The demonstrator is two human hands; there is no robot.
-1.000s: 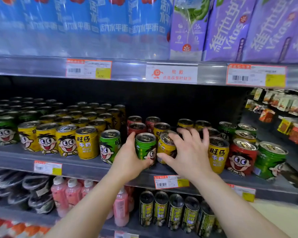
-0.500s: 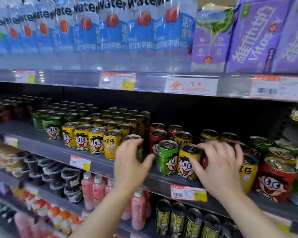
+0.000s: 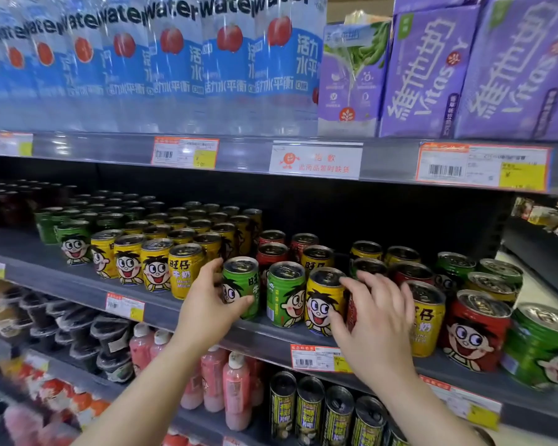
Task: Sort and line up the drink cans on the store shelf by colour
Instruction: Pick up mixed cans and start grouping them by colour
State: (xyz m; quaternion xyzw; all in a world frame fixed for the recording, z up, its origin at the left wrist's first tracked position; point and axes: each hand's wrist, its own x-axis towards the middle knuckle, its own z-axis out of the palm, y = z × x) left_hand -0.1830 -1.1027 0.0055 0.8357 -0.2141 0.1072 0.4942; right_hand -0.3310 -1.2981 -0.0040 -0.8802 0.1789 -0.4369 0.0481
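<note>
Small cartoon-face drink cans in yellow, green and red stand on the dark middle shelf [image 3: 78, 284]. My left hand [image 3: 211, 304] is wrapped around a green can [image 3: 244, 284] at the shelf front, just right of the yellow can rows [image 3: 155, 262]. A second green can [image 3: 285, 297] stands beside it. My right hand [image 3: 376, 317] grips the right side of a yellow can [image 3: 321, 304], thumb on its front. A red can [image 3: 351, 312] is mostly hidden behind that hand. Green cans [image 3: 73, 239] fill the far left.
To the right stands a mixed group: a yellow can [image 3: 429, 320], a red can [image 3: 474, 333], a green can [image 3: 541, 349]. More red cans [image 3: 273, 249] sit behind. The upper shelf edge [image 3: 239, 156] hangs overhead. Pink bottles [image 3: 236, 391] and dark cans [image 3: 310, 410] fill the shelf below.
My left hand let go of the green can beside the yellow one and took the green can further left. My right hand stayed on the yellow can. The view swung left.
</note>
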